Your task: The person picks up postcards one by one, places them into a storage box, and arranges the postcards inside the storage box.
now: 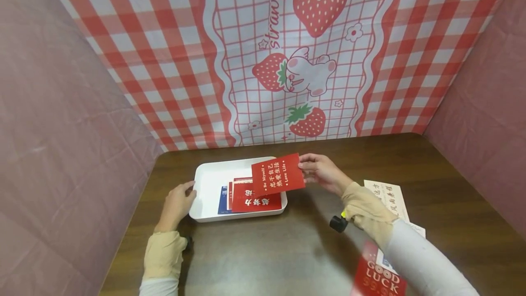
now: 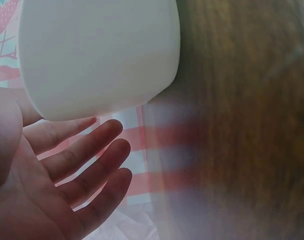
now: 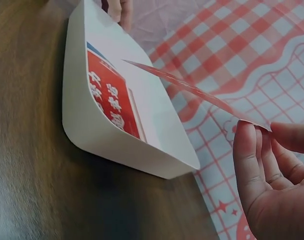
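Note:
My right hand point(image 1: 322, 170) pinches a red card point(image 1: 277, 175) with gold lettering by its right edge, thumb on one face and fingertips on the other. In the right wrist view the raised card point(image 3: 192, 92) shows nearly edge-on above the white tray point(image 3: 116, 145). Inside the tray point(image 1: 213, 172) lie another red card point(image 1: 259, 202) and a blue card point(image 1: 223, 202), partly overlapped. At the tray's left end is my left hand point(image 1: 176, 202), its fingers loosely extended in the left wrist view, close against the tray's outer wall point(image 2: 96, 60).
Right of the tray, a cream card point(image 1: 388, 198) with dark writing lies on the brown table point(image 1: 246, 250). A red "GOOD LUCK" card point(image 1: 378, 275) is nearer the front, partly under the right forearm. A checked strawberry cloth point(image 1: 287, 58) hangs behind; pink cloth flanks both sides.

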Tool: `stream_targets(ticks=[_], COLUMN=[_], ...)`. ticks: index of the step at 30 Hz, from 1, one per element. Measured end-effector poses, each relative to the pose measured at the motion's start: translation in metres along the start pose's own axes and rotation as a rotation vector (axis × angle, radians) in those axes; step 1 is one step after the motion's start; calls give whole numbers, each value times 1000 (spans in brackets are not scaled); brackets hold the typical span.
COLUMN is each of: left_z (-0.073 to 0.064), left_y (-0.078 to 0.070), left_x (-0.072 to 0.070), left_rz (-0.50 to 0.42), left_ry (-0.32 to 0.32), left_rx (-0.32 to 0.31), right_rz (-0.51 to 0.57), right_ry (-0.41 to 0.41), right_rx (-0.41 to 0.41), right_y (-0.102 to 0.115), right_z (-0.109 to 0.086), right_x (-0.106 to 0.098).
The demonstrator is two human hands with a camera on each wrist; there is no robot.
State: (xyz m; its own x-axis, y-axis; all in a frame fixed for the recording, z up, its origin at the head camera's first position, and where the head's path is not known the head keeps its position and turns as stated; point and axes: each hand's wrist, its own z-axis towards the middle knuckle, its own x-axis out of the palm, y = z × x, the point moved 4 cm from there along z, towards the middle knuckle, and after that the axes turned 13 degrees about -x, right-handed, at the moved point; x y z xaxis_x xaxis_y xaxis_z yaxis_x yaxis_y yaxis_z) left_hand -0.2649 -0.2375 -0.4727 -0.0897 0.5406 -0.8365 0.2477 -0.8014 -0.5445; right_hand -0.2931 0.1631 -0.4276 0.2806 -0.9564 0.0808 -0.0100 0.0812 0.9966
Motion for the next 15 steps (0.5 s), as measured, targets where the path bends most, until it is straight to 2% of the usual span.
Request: stream_targets(ticks=[15], left_z=[-1], left_y=[0], left_x=[0], left_rz=[-1], left_ry=[-20], left_rx=[10], right_rz=[-2], right_ry=[16], right_rx=[25], right_y=[-27], right_z=[8], right_x=[34])
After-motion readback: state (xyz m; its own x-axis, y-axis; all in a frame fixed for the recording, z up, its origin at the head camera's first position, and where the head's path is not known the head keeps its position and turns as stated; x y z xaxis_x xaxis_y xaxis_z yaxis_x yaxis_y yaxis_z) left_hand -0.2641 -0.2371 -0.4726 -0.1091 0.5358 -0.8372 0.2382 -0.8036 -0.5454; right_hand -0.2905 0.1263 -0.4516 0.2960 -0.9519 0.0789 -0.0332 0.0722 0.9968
